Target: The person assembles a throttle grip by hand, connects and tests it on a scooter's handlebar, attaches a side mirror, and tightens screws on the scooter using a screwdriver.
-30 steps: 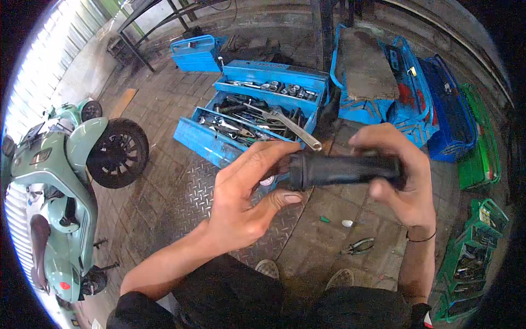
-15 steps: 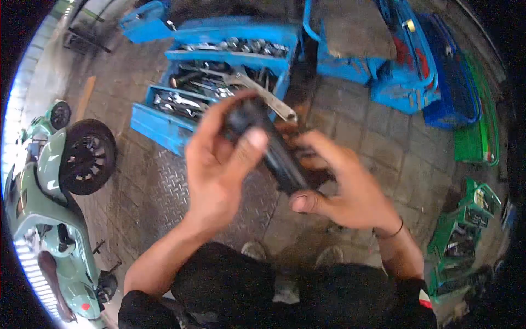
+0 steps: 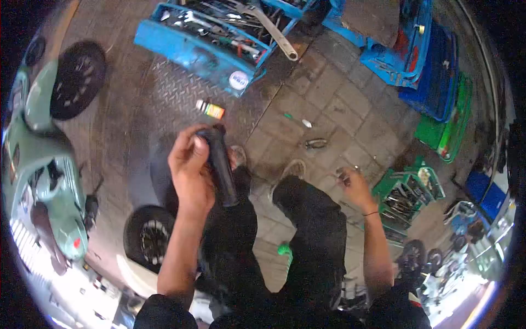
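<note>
The blue toolbox is cut off at the top edge. The right hand is blurred, its fingers partly curled; whether they hold anything I cannot tell. Pliers lie on the floor beyond it. The left hand hides part of the black tube: thumb and fingers grip its upper part, and its lower end slants past the palm.

Short black sleeves are worn; the right one is marked by a small white-and-red patch. Around the right wrist, a thin dark band is worn. Loose black trousers are worn, with pale, blurred shoes at their far ends.
</note>
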Available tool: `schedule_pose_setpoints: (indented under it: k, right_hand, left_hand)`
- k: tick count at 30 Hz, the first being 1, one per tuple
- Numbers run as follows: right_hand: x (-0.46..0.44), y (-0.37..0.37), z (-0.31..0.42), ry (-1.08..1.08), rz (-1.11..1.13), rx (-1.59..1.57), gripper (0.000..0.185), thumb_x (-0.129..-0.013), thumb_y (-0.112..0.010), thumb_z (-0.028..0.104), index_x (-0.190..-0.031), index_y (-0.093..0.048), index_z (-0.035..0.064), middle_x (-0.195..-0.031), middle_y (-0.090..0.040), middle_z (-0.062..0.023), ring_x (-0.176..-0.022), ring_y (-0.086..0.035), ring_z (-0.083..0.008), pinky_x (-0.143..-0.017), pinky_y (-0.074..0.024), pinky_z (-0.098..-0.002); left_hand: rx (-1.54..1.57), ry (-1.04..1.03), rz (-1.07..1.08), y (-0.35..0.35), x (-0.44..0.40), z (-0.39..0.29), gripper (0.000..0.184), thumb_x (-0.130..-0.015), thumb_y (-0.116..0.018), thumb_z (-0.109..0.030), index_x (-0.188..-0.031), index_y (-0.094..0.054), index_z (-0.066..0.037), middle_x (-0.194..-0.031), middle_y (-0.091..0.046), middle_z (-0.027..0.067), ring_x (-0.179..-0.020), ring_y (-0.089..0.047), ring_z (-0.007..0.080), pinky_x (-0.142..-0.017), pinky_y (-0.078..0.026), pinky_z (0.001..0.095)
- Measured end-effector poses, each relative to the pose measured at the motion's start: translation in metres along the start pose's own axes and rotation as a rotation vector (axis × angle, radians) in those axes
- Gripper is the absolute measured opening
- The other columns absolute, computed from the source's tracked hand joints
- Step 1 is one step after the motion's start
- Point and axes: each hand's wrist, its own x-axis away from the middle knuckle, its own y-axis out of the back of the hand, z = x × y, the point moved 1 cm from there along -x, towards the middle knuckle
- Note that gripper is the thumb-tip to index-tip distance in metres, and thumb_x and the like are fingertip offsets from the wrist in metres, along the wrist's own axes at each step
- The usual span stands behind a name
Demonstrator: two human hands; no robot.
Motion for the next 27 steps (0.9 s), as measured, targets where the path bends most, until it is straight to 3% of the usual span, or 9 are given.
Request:
schedule_pose_setpoints:
  k: [4, 6, 10, 13, 15, 18, 21, 24, 27]
  right_hand:
    - [0.079, 0.036, 0.05, 0.054, 0.094, -0.046, 0.025, -0.091, -0.073, 0.015, -0.111, -0.069, 0.001, -0.092, -0.073, -0.0196, -0.085, -0.071, -0.0327, -0.077, -0.0543, -0.0411]
    - [0.111, 0.052, 0.08, 0.064, 0.138, -0.025, 0.029, -0.094, -0.071, 0.011, -0.12, -0.066, 0.0001, -0.101, -0.073, -0.0149, -0.089, -0.07, -0.0227, -0.083, -0.0549, -0.0361]
    - [0.144, 0.07, 0.101, 0.135, 0.292, -0.153, 0.033, -0.096, -0.071, 0.014, -0.122, -0.065, -0.0057, -0.102, -0.074, -0.014, -0.099, -0.07, -0.0211, -0.09, -0.0537, -0.0355]
    - [0.171, 0.09, 0.106, 0.423, 0.241, 0.001, 0.036, -0.095, -0.072, 0.014, -0.124, -0.063, -0.0067, -0.101, -0.073, -0.0132, -0.093, -0.07, -0.0204, -0.085, -0.0545, -0.0348]
    - [0.181, 0.101, 0.101, 0.383, 0.292, 0.114, 0.036, -0.094, -0.071, 0.012, -0.123, -0.064, -0.0069, -0.098, -0.073, -0.0125, -0.086, -0.069, -0.0189, -0.079, -0.0549, -0.0344]
    - [0.207, 0.122, 0.129, 0.34, 0.473, 0.138, 0.019, -0.092, -0.071, 0.012, -0.1, -0.066, -0.0036, -0.085, -0.071, -0.0132, -0.069, -0.066, -0.0203, -0.066, -0.0541, -0.0381]
    - [0.228, 0.123, 0.165, 0.443, 0.581, 0.495, 0.019, -0.092, -0.072, 0.015, -0.09, -0.067, -0.0033, -0.081, -0.07, -0.0125, -0.071, -0.067, -0.0198, -0.066, -0.0543, -0.0389]
    - [0.229, 0.085, 0.196, 0.407, 0.695, 0.546, 0.018, -0.092, -0.07, 0.012, -0.088, -0.067, -0.0045, -0.079, -0.069, -0.0111, -0.068, -0.065, -0.0202, -0.065, -0.0534, -0.0383]
    - [0.266, 0.034, 0.264, 0.756, 0.621, 0.811, 0.016, -0.092, -0.068, 0.009, -0.087, -0.065, -0.0056, -0.077, -0.067, -0.0116, -0.069, -0.065, -0.0208, -0.065, -0.052, -0.0386]
  left_hand:
    - [0.012, 0.09, -0.141, 0.013, 0.121, -0.061, 0.027, -0.106, -0.059, -0.021, -0.12, -0.059, 0.003, -0.091, -0.068, 0.0138, -0.066, -0.068, 0.0235, -0.062, -0.057, 0.0354]
    - [0.012, 0.08, -0.196, 0.02, 0.181, -0.088, 0.025, -0.106, -0.058, -0.019, -0.119, -0.06, 0.003, -0.088, -0.067, 0.0127, -0.066, -0.067, 0.0223, -0.061, -0.056, 0.0345]
    - [-0.015, 0.203, -0.325, 0.036, 0.29, -0.101, 0.019, -0.109, -0.05, -0.023, -0.114, -0.057, -0.006, -0.084, -0.065, 0.0102, -0.063, -0.066, 0.0212, -0.057, -0.055, 0.0353]
    - [0.292, 0.275, -0.458, 0.043, 0.378, -0.071, 0.026, -0.11, -0.043, -0.031, -0.113, -0.053, -0.008, -0.082, -0.065, 0.0124, -0.061, -0.066, 0.0237, -0.056, -0.055, 0.0373]
    - [0.435, 0.314, -0.482, 0.05, 0.445, -0.051, 0.037, -0.11, -0.043, -0.042, -0.112, -0.057, -0.007, -0.08, -0.066, 0.0129, -0.059, -0.065, 0.0241, -0.054, -0.055, 0.037]
    - [0.548, 0.255, -0.743, 0.051, 0.538, -0.039, 0.039, -0.109, -0.043, -0.041, -0.108, -0.06, -0.006, -0.081, -0.066, 0.0123, -0.056, -0.062, 0.0236, -0.051, -0.053, 0.0366]
    - [0.609, 0.192, -0.929, 0.049, 0.633, -0.024, 0.035, -0.108, -0.041, -0.035, -0.106, -0.062, -0.006, -0.079, -0.064, 0.0114, -0.053, -0.06, 0.0236, -0.048, -0.05, 0.0363]
    - [0.628, 0.12, -1.351, 0.066, 0.717, 0.092, 0.033, -0.101, -0.044, -0.027, -0.111, -0.063, -0.002, -0.089, -0.067, 0.0129, -0.052, -0.061, 0.0238, -0.045, -0.048, 0.0398]
    - [0.95, 0.201, -1.584, 0.042, 0.802, 0.132, 0.033, -0.097, -0.047, -0.027, -0.109, -0.066, -0.003, -0.089, -0.066, 0.0125, -0.063, -0.062, 0.0234, -0.047, -0.047, 0.0397]
